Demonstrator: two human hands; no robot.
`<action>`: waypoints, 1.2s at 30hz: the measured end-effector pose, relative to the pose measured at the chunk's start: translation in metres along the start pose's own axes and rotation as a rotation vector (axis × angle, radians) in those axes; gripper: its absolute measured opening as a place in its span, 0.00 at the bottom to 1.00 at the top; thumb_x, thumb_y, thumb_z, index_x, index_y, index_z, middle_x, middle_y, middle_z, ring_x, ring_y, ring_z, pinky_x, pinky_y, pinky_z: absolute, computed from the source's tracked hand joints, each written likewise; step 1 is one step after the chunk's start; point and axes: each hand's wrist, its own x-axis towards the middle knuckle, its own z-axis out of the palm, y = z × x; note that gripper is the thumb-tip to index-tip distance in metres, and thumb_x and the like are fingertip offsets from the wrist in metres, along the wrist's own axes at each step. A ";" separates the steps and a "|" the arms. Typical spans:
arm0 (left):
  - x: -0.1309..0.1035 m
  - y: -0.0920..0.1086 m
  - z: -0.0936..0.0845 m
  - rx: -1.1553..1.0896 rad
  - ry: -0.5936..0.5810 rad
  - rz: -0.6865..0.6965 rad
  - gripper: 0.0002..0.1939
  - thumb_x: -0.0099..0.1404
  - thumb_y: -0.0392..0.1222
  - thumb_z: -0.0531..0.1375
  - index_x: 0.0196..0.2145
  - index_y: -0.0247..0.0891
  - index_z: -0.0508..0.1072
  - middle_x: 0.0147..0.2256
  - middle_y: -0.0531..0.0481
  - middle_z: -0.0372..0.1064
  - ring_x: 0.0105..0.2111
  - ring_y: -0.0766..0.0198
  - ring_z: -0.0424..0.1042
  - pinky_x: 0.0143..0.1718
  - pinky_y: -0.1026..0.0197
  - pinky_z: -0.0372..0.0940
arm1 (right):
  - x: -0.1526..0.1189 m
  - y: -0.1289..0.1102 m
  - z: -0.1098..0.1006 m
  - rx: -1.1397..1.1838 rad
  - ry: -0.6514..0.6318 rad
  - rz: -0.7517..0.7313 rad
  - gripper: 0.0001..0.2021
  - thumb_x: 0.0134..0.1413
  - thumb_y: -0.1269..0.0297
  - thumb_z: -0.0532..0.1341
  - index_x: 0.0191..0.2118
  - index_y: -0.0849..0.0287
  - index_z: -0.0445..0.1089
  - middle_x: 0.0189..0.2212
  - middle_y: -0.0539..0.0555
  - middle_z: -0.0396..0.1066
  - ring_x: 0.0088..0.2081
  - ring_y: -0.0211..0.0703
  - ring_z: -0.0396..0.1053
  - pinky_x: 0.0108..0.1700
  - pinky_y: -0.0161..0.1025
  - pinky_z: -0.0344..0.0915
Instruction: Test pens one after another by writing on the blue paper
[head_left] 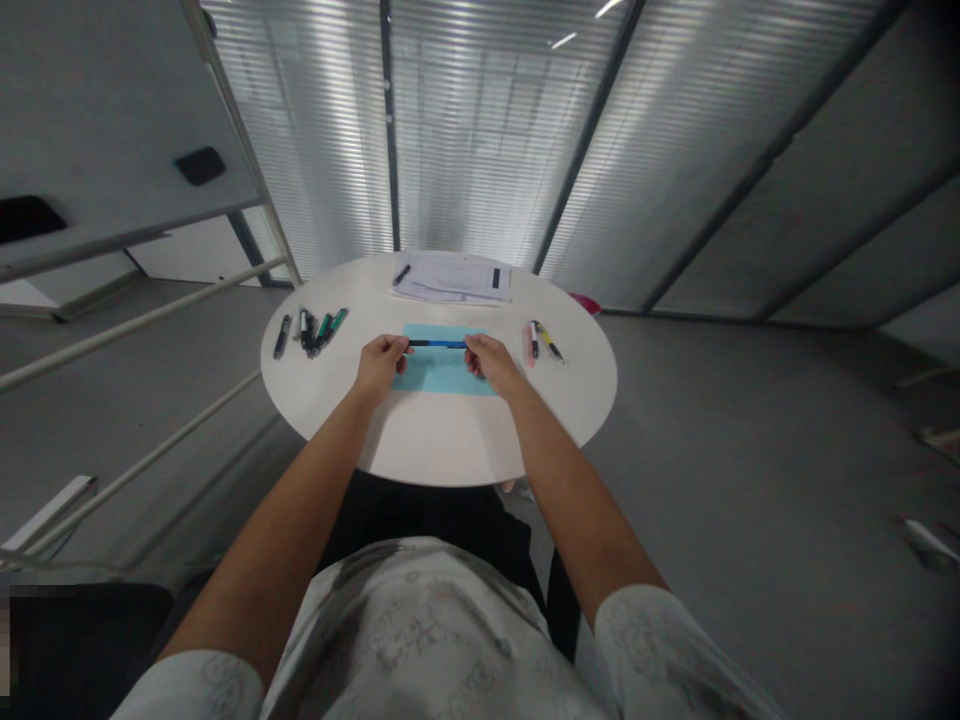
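Observation:
A blue and black pen (437, 343) is stretched level between my two hands, over a light blue sheet (442, 375) on the round white table. My left hand (382, 365) pinches its black end. The blue end is pinched by my right hand (489, 362). Both hands are just above the sheet's left and right sides, and the fingertips cover the very ends of the pen.
Several dark and green markers (322, 330) lie at the left of the white table (442, 450). White papers (454, 278) with a dark pen sit at the back. A few pens (551, 342) and a pink item (529, 345) are at the right.

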 end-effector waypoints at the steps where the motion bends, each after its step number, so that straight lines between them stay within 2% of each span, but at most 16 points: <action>1: 0.000 0.000 0.000 -0.007 -0.001 0.000 0.14 0.54 0.48 0.65 0.28 0.34 0.71 0.25 0.50 0.70 0.16 0.73 0.61 0.16 0.66 0.54 | 0.000 0.000 0.000 -0.001 -0.004 -0.001 0.17 0.49 0.48 0.63 0.28 0.58 0.65 0.19 0.45 0.65 0.17 0.29 0.60 0.16 0.28 0.53; 11: -0.001 0.002 0.002 -0.019 0.021 -0.036 0.15 0.54 0.49 0.65 0.27 0.35 0.68 0.24 0.50 0.71 0.15 0.73 0.60 0.16 0.66 0.54 | 0.002 0.000 -0.003 0.067 -0.008 0.020 0.15 0.44 0.59 0.66 0.39 0.57 0.69 0.29 0.47 0.71 0.17 0.28 0.62 0.16 0.28 0.52; 14: -0.002 0.003 0.002 -0.020 0.017 -0.039 0.15 0.54 0.49 0.65 0.28 0.35 0.68 0.24 0.51 0.70 0.16 0.73 0.60 0.16 0.66 0.54 | 0.002 0.000 -0.002 0.058 -0.002 0.032 0.14 0.47 0.55 0.65 0.37 0.57 0.68 0.28 0.47 0.71 0.17 0.28 0.62 0.16 0.28 0.52; 18: -0.002 0.004 0.002 -0.016 0.008 -0.037 0.14 0.54 0.49 0.65 0.28 0.35 0.69 0.24 0.51 0.71 0.16 0.73 0.60 0.17 0.66 0.54 | 0.000 0.000 0.000 0.027 -0.006 0.028 0.16 0.52 0.48 0.62 0.33 0.58 0.68 0.19 0.45 0.65 0.16 0.29 0.60 0.16 0.28 0.52; 21: -0.002 0.004 0.002 -0.026 0.002 -0.024 0.14 0.54 0.48 0.65 0.28 0.35 0.69 0.24 0.51 0.70 0.16 0.73 0.61 0.16 0.66 0.54 | -0.001 -0.001 0.001 0.008 0.007 0.030 0.16 0.51 0.49 0.63 0.31 0.58 0.66 0.16 0.44 0.63 0.15 0.30 0.59 0.16 0.28 0.52; 27: -0.002 0.006 0.003 -0.024 0.030 -0.039 0.14 0.54 0.47 0.65 0.26 0.36 0.67 0.22 0.52 0.68 0.14 0.73 0.59 0.15 0.66 0.53 | 0.002 0.000 -0.001 0.060 0.008 0.011 0.14 0.46 0.57 0.66 0.37 0.58 0.67 0.26 0.47 0.71 0.17 0.29 0.62 0.16 0.28 0.52; 31: -0.002 0.005 0.003 -0.021 0.025 -0.033 0.14 0.54 0.48 0.65 0.27 0.36 0.67 0.22 0.53 0.68 0.15 0.73 0.60 0.15 0.66 0.53 | 0.002 0.000 0.000 0.044 0.011 0.011 0.14 0.43 0.63 0.67 0.37 0.58 0.68 0.23 0.44 0.68 0.17 0.29 0.62 0.16 0.28 0.53; 33: -0.001 0.003 0.001 -0.016 0.017 -0.023 0.13 0.55 0.48 0.65 0.28 0.36 0.67 0.23 0.52 0.68 0.15 0.73 0.60 0.15 0.66 0.53 | 0.002 -0.001 0.000 0.038 0.012 0.012 0.12 0.45 0.61 0.67 0.37 0.58 0.68 0.24 0.45 0.69 0.17 0.29 0.62 0.16 0.28 0.53; 36: 0.000 0.001 0.000 -0.020 0.010 -0.013 0.13 0.54 0.47 0.65 0.28 0.35 0.68 0.23 0.52 0.69 0.15 0.73 0.61 0.16 0.67 0.53 | 0.001 -0.002 0.001 0.032 0.013 0.025 0.12 0.52 0.55 0.63 0.35 0.59 0.68 0.23 0.48 0.70 0.17 0.29 0.62 0.16 0.28 0.53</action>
